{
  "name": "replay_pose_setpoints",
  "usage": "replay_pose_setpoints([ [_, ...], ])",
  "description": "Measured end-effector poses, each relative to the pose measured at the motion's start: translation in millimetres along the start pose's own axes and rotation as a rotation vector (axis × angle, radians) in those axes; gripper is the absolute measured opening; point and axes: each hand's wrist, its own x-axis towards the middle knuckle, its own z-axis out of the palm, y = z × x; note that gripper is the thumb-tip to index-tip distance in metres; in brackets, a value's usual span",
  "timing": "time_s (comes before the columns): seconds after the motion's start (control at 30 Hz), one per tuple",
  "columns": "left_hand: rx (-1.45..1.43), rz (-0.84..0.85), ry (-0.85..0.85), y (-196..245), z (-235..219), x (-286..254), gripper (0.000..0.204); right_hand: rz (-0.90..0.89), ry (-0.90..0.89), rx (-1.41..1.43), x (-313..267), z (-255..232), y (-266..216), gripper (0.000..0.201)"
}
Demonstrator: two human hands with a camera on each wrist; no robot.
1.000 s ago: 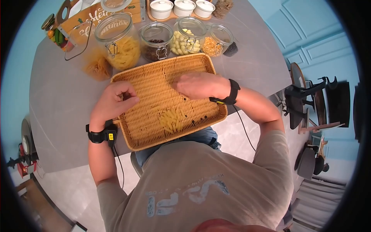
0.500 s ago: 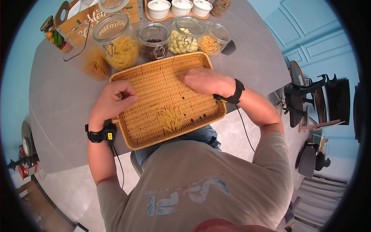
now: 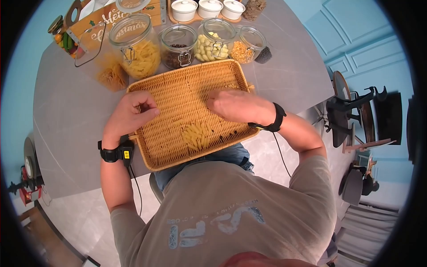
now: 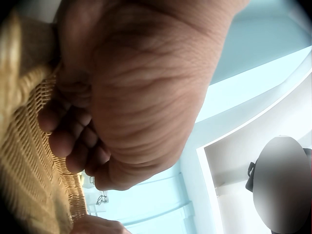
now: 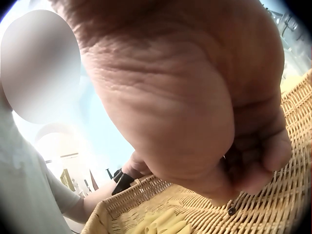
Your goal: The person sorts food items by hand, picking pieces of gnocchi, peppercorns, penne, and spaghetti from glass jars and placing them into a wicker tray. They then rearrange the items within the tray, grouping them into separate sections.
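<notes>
A rectangular wicker basket (image 3: 167,98) lies on the table in front of the person. My left hand (image 3: 131,115) rests at its left rim with fingers loosely curled; nothing shows in the hand in the left wrist view. The right hand (image 3: 240,105) reaches down into the right half of the basket, its fingers curled and blurred. In the right wrist view a small dark bean (image 5: 232,211) lies on the weave right at the thumb and fingertips; I cannot tell whether they hold anything. Penne (image 3: 195,136) lie heaped near the basket's front side, with a few dark beans (image 3: 221,139) beside them.
Behind the basket stand glass jars of penne (image 3: 141,58), dark beans (image 3: 179,58), pale nuts or beans (image 3: 211,48) and corn kernels (image 3: 241,52). White lidded pots (image 3: 184,10) and a wooden box (image 3: 115,22) are further back. Cables run from both wristbands.
The right hand moved right and toward the person inside the basket, now covering the spot where a dark bean lay. The left hand stayed at the left rim.
</notes>
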Motion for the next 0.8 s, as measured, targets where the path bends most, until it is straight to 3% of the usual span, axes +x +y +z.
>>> replay_pose_setpoints([
  [0.27,0.031,0.000,0.003,2.5,-0.4,0.9,0.016,0.117,-0.178,0.047,6.4,-4.3,-5.0,0.015],
  [0.37,0.010,-0.019,0.001,5.0,0.5,2.9,0.016,0.005,-0.047,0.032,-0.6,8.3,9.5,0.016],
  [0.47,-0.027,-0.058,-0.001,4.3,0.5,0.5,0.017,0.227,0.016,0.008,-11.8,-24.7,18.8,0.017],
  [0.53,-0.046,-0.065,0.001,1.5,1.2,0.3,0.017,0.246,0.298,0.020,-30.9,-44.6,41.4,0.019],
  [0.6,-0.042,-0.049,0.009,-1.8,1.9,0.3,0.017,0.462,0.505,-0.111,-48.5,-65.5,65.4,0.023],
  [0.77,-0.045,-0.010,0.012,-7.4,2.4,1.5,0.016,0.761,0.638,-0.255,-84.9,-111.7,124.5,0.029],
  [0.8,-0.053,-0.002,0.015,-6.1,2.5,1.6,0.016,0.728,0.671,-0.264,-89.1,-110.4,141.1,0.028],
])
